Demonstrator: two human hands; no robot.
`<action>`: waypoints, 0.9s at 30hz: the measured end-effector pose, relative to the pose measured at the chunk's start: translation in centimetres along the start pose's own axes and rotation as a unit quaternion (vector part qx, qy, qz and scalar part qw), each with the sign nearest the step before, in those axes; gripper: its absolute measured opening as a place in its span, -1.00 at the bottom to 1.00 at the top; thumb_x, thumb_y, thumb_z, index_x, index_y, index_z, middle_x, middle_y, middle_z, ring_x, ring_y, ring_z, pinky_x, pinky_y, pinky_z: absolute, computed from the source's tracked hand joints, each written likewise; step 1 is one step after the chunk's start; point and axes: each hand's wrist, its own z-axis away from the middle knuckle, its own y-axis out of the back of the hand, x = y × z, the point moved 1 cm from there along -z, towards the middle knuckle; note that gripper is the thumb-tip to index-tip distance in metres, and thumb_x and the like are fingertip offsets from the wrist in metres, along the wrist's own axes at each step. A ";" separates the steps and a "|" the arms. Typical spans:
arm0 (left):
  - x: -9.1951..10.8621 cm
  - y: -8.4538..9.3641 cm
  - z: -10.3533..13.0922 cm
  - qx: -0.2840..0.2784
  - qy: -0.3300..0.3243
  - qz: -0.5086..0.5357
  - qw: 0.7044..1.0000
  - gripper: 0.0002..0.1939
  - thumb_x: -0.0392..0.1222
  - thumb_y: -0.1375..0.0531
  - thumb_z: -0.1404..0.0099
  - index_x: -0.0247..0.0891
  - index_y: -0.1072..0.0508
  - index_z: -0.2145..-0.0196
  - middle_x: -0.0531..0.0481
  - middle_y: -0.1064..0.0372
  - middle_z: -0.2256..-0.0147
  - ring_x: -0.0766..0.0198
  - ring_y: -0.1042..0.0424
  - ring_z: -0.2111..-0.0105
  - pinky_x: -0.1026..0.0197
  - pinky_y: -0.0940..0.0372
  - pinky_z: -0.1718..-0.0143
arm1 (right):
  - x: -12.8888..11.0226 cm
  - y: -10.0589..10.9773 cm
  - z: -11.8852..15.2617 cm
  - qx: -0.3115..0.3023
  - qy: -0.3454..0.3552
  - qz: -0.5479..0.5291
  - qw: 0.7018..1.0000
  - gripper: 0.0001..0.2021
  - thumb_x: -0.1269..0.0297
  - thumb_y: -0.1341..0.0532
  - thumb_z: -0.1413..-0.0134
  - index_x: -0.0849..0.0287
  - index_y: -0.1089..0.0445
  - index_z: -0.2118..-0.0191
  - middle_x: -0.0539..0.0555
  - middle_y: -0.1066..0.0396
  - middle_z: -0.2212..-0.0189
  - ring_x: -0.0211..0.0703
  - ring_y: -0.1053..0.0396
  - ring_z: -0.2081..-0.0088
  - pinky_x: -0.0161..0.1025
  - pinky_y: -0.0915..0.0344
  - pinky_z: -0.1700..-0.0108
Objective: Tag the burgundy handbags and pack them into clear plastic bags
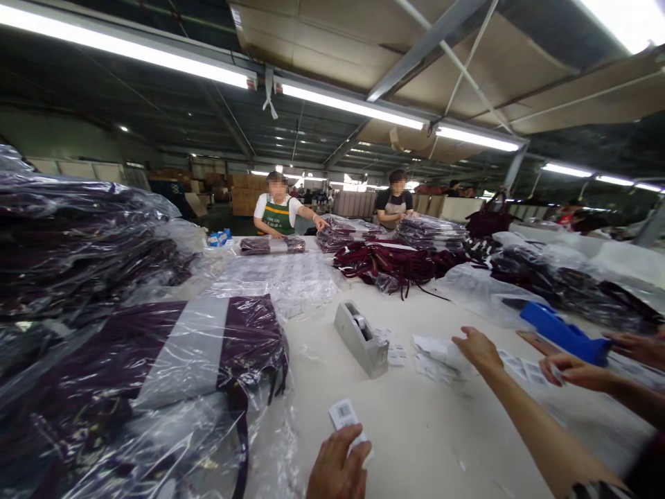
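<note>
My left hand (339, 463) is at the bottom middle, fingers curled over a small stack of white barcode labels (343, 414), whose far end sticks out beyond them. My right hand (476, 346) reaches in from the lower right with its fingers stretched out. It is beside loose white paper slips (435, 348); I see nothing held in it. Between my hands and farther away stands a grey tape dispenser (360, 339), with small labels (395, 355) beside it. Left of my left hand lies a dark maroon bag (171, 353) in clear plastic, with a grey band across it.
Wrapped maroon goods (77, 242) are piled high at left. Unwrapped maroon bags (389, 263) lie farther back. A blue tape dispenser (564, 331) stands at right near another person's hand (576, 373). Two co-workers, one in a green apron (278, 216), stand across the table.
</note>
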 end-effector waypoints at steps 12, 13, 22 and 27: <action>-1.1 -0.1 1.2 0.004 0.025 -0.120 0.992 -0.58 -0.14 -0.16 -0.24 -0.20 -0.38 -0.06 -0.13 -0.47 -0.03 0.08 -0.47 0.01 0.08 -0.44 0.09 | -1.7 0.6 0.4 -0.092 0.067 0.102 0.988 -0.70 0.27 -0.22 0.15 0.24 -0.57 0.25 0.32 -0.54 0.10 0.20 -0.50 0.06 -0.10 -0.38 0.03; -1.1 0.1 1.3 -0.007 0.041 -0.126 0.991 -0.57 -0.15 -0.17 -0.24 -0.20 -0.37 -0.07 -0.13 -0.45 -0.05 0.07 -0.46 -0.01 0.06 -0.42 0.08 | -2.1 0.7 0.7 -0.095 0.068 0.102 0.988 -0.73 0.29 -0.22 0.15 0.23 -0.57 0.29 0.30 -0.55 0.13 0.19 -0.50 0.08 -0.11 -0.37 0.04; -0.9 0.0 1.9 -0.090 0.094 -0.097 0.987 -0.55 -0.25 -0.22 -0.17 -0.12 -0.40 -0.04 -0.05 -0.46 -0.05 0.07 -0.48 0.01 0.07 -0.41 0.07 | -6.0 3.9 2.7 -0.059 0.086 0.075 0.992 -0.77 0.30 -0.18 0.02 0.15 -0.59 0.29 0.16 -0.59 0.29 0.04 -0.51 0.18 -0.22 -0.33 0.15; 0.3 0.5 1.3 -0.102 0.167 -0.052 0.979 -0.49 -0.40 -0.11 -0.16 -0.16 -0.36 -0.08 -0.10 -0.45 -0.03 0.05 -0.47 0.01 -0.01 -0.40 0.00 | -9.8 5.9 6.7 -0.072 0.157 0.029 0.985 -0.74 0.24 -0.16 -0.06 0.16 -0.58 0.24 0.11 -0.59 0.29 -0.05 -0.50 0.21 -0.27 -0.32 0.14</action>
